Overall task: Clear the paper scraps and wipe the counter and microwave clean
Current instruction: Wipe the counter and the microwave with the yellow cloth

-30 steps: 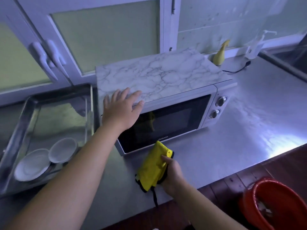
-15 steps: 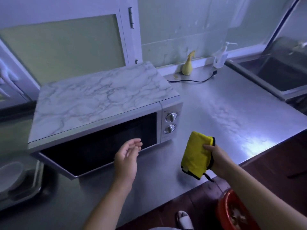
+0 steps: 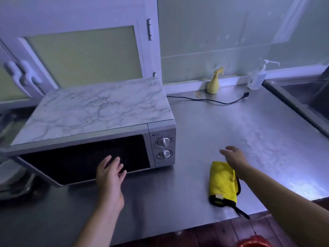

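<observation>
A microwave (image 3: 99, 125) with a marble-patterned top and a dark door stands on the steel counter (image 3: 249, 132). My left hand (image 3: 110, 173) hovers in front of the dark door with fingers spread and holds nothing. A folded yellow cloth (image 3: 222, 184) with a black edge lies on the counter to the right of the microwave. My right hand (image 3: 233, 156) is just above and beyond the cloth, fingers relaxed and empty. A small pale scrap (image 3: 198, 93) lies near the back wall.
A yellow spray bottle (image 3: 213, 82) and a white pump bottle (image 3: 256, 77) stand at the back wall. A black power cord (image 3: 210, 100) trails across the counter. The sink (image 3: 302, 97) is at the right, a metal tray (image 3: 16, 184) at the left, a red bucket (image 3: 254, 242) below the counter edge.
My right hand has let go of the yellow cloth, which now lies on the counter. My left hand came down from the microwave top to its door. The view shifted right.
</observation>
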The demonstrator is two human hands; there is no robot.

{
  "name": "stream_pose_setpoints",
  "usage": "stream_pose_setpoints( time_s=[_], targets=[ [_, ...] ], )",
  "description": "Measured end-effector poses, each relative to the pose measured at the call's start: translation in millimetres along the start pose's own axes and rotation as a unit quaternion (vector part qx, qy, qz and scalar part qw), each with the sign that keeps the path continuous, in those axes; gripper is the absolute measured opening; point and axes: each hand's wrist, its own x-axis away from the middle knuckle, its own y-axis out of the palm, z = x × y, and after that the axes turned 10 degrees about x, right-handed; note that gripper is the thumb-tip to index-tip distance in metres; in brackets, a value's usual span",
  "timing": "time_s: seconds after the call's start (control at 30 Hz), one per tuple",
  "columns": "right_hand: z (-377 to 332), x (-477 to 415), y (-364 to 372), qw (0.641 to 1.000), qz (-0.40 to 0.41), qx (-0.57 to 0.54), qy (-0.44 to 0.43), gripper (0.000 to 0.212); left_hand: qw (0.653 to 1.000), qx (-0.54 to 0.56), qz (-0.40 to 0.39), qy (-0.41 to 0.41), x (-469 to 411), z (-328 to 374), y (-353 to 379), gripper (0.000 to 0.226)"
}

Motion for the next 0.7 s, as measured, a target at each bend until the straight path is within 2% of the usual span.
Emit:
stream_pose_setpoints(
  time_s=[0.07, 0.13, 0.23, 0.3, 0.37, 0.53, 0.63, 0.7],
  targets=[
    [-36.0, 0.4, 1.0, 0.997, -0.003, -0.014, -0.078, 0.03, 0.999, 0.03, 0.041, 0.004, -4.9, 13.6, -1.2, 0.056],
    [-79.2, 7.7, 6.0, 0.989, -0.009, -0.017, -0.144, 0.032, 0.996, 0.055, 0.07, -0.003, -11.3, 30.8, 0.2, 0.083],
    [-148.8, 25.3, 20.7, 0.963, -0.022, -0.001, -0.27, 0.029, 0.991, 0.073, 0.112, -0.011, -24.4, 56.6, 7.4, 0.109],
    [-193.0, 33.8, 36.3, 0.936, -0.042, 0.017, -0.35, 0.023, 0.987, 0.085, 0.136, -0.022, -33.4, 71.5, 13.1, 0.118],
    [-232.6, 36.0, 56.7, 0.911, -0.07, 0.049, -0.404, 0.027, 0.983, 0.097, 0.148, -0.038, -41.3, 84.4, 19.8, 0.127],
    [-291.9, 8.3, 115.0, 0.887, -0.132, 0.215, -0.387, 0.065, 0.981, 0.09, 0.157, -0.068, -51.3, 98.2, 40.3, 0.128],
    [-306.4, -18.8, 141.6, 0.818, -0.073, 0.381, -0.424, 0.074, 0.979, 0.062, 0.183, -0.067, -57.8, 94.1, 48.9, 0.129],
    [-314.4, -36.2, 152.8, 0.794, -0.036, 0.415, -0.443, 0.077, 0.978, 0.043, 0.193, -0.061, -61.8, 89.5, 49.3, 0.131]
  ],
)
